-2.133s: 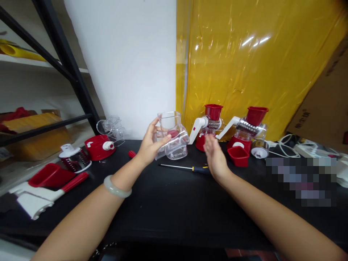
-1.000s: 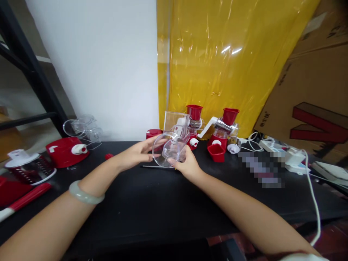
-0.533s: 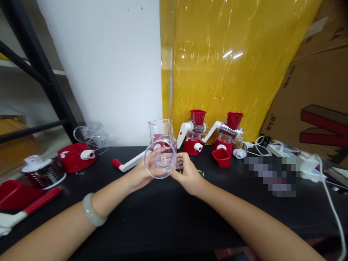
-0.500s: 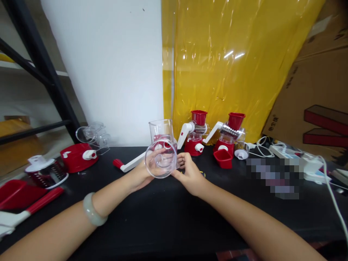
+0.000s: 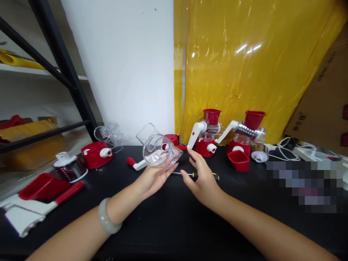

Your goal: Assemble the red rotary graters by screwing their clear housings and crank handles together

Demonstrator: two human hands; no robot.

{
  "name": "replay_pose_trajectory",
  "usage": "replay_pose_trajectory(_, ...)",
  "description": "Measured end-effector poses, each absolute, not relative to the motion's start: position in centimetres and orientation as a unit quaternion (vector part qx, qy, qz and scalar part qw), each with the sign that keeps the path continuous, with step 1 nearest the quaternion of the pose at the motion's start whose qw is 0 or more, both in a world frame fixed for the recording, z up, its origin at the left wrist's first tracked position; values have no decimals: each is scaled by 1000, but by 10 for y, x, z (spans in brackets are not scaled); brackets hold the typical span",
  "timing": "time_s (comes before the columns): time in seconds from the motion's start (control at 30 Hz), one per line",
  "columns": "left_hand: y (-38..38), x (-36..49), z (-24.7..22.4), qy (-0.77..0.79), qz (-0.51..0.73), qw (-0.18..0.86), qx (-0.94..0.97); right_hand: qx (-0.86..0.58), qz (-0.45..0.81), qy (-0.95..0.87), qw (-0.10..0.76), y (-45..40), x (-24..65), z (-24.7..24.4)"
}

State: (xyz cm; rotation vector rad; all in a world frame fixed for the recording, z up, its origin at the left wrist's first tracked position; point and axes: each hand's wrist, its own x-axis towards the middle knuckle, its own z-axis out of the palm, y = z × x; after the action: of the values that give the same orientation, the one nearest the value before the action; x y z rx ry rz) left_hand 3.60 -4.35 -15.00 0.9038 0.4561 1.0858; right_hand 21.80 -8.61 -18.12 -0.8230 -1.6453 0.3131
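Observation:
My left hand [image 5: 155, 181] is closed around the lower part of a clear plastic grater housing [image 5: 156, 149], which is tilted with its round opening facing me. To its right my right hand [image 5: 201, 177] is held open, thumb and fingers apart, touching nothing. A screwdriver [image 5: 192, 174] with a yellow and black handle lies on the table behind my right hand, partly hidden by it. Behind the housing are a white crank handle with a red grip [image 5: 131, 162] and a red base [image 5: 171, 139], both partly covered.
Two assembled red rotary graters [image 5: 206, 146] [image 5: 239, 146] stand at the back right, with a drum blade [image 5: 259, 153] beside them. On the left are a red base [image 5: 97, 155], a drum blade [image 5: 70, 168], a red hopper [image 5: 43, 186] and a white crank [image 5: 27, 214]. Cables [image 5: 284, 149] lie far right.
My right hand has come away from the clear housing and opened. The housing has tilted over in my left hand. The view has swung left, showing more of the left-side parts.

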Motion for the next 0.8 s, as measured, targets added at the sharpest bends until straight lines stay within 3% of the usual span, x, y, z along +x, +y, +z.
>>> replay_pose_trajectory(0.13,-50,42,-157,196,481,725,451,-347,326,-616,627,-81,208,-194)
replay_pose_trajectory(0.23,-49,44,-165,205,486,702,478,-313,393,-590,632,-80,204,-195)
replay_pose_trajectory(0.8,-42,46,-179,246,502,688,463,-303,407,-555,659,-76,202,-194)
